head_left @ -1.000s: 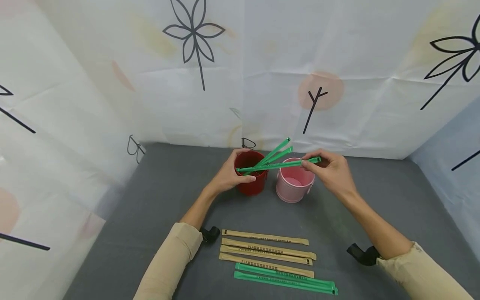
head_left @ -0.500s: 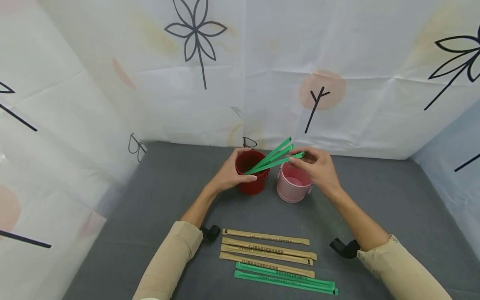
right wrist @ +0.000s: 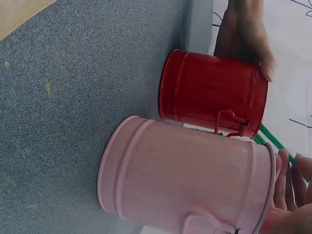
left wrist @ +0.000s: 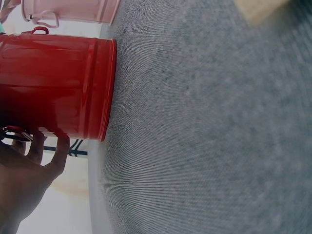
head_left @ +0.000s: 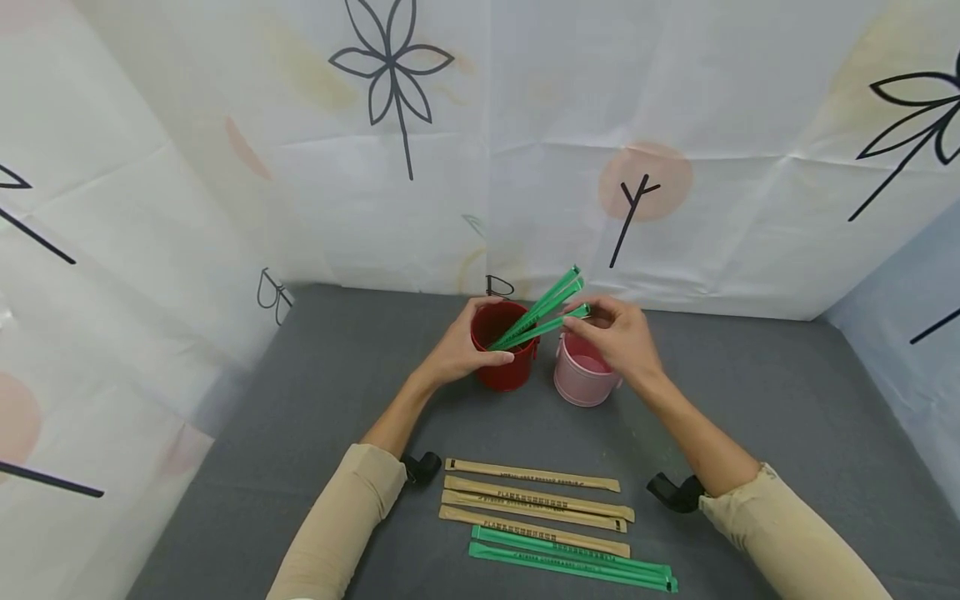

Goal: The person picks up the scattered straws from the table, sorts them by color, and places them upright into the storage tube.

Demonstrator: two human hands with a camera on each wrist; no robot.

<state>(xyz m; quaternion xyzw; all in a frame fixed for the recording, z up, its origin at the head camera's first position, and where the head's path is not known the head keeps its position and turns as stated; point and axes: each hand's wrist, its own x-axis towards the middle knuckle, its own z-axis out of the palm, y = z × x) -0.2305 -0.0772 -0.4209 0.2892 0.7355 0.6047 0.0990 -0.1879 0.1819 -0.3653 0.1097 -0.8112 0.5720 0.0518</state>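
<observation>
My left hand [head_left: 452, 352] grips the red bucket [head_left: 504, 375] from its left side, thumb across the front of the rim. In the left wrist view its fingers [left wrist: 61, 156] press the bucket's wall. Two or so green wrapped straws [head_left: 553, 293] lean in the red bucket, their tops tilted right. With thumb and fingertips, my right hand [head_left: 618, 335] pinches the upper end of another green wrapped straw [head_left: 547, 327], whose lower end is at the red bucket's mouth. Below this hand stands the pink bucket [head_left: 583, 387], its rim partly covered by the hand.
Several tan wrapped straws [head_left: 536, 498] lie in rows on the grey tabletop [head_left: 360, 358] nearer the body. Green wrapped straws [head_left: 573, 568] lie just in front of them. A patterned white cloth [head_left: 540, 208] hangs behind the table.
My right hand has moved left with its green straw, which has gone from lying nearly level across the red bucket's rim to sloping into it. The left hand stays put.
</observation>
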